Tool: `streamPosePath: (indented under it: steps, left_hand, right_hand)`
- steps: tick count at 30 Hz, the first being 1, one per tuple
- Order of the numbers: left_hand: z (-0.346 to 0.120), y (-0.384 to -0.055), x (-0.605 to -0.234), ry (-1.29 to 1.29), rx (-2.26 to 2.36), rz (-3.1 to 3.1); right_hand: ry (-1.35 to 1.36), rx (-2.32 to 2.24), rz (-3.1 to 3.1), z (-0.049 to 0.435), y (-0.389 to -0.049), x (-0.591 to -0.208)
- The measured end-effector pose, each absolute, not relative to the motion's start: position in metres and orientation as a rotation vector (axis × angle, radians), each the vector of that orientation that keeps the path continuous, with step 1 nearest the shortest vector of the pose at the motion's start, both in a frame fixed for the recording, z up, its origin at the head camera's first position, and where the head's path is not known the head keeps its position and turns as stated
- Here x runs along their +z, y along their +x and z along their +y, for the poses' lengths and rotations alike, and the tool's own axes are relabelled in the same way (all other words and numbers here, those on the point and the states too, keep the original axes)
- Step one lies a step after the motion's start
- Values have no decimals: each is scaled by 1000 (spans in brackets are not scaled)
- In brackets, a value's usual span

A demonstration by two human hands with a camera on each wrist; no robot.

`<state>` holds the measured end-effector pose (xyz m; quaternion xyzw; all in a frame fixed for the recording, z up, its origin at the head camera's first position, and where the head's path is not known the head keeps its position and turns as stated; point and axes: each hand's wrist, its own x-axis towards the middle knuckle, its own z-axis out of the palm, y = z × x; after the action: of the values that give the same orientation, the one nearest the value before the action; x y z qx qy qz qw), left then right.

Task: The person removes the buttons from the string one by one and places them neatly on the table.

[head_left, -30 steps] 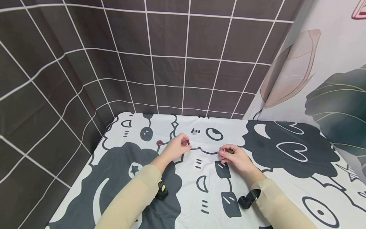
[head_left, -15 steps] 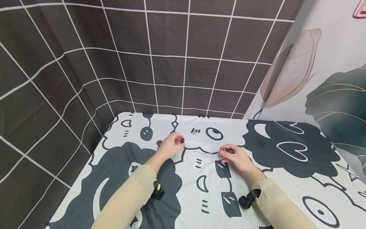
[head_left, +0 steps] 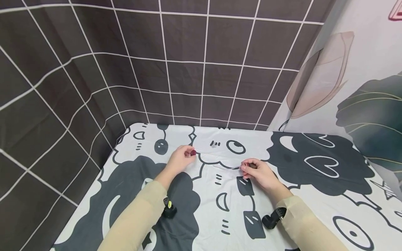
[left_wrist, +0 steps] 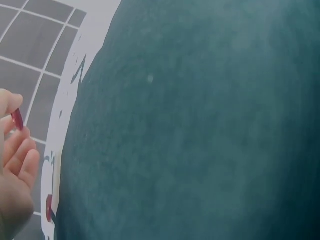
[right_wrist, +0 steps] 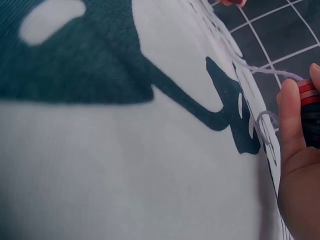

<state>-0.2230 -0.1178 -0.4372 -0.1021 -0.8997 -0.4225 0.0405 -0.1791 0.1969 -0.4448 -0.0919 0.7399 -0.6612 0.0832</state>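
Observation:
Between thumb and fingertips, my left hand pinches a small dark red disc, like a flat bead or button, held just above the patterned cloth. The left wrist view shows this red disc nearly edge-on. To the right, my right hand holds a stack of red and dark discs between thumb and fingers. A pale string comes out of the stack and runs off toward the left hand; whether it passes through the left hand's disc cannot be made out. Another bit of string curls below the stack.
A black-and-white cartoon cloth covers the surface under both hands. A dark gridded curtain stands behind and at the left, and a leaf-patterned curtain hangs at the right. Each wrist wears a small black camera.
My left hand has drawn away leftward with the red disc, widening the gap between the hands. It now covers the red dot seen before on the cloth. The right hand stays put.

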Motion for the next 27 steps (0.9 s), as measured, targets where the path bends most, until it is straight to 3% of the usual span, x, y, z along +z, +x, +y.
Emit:
streamPosePath:
  steps: [27]
  left_hand:
    - [-136, -221, -436, -137, -1143, -2717]
  right_hand:
    - [-238, -1921, 2251, 198, -175, -446]
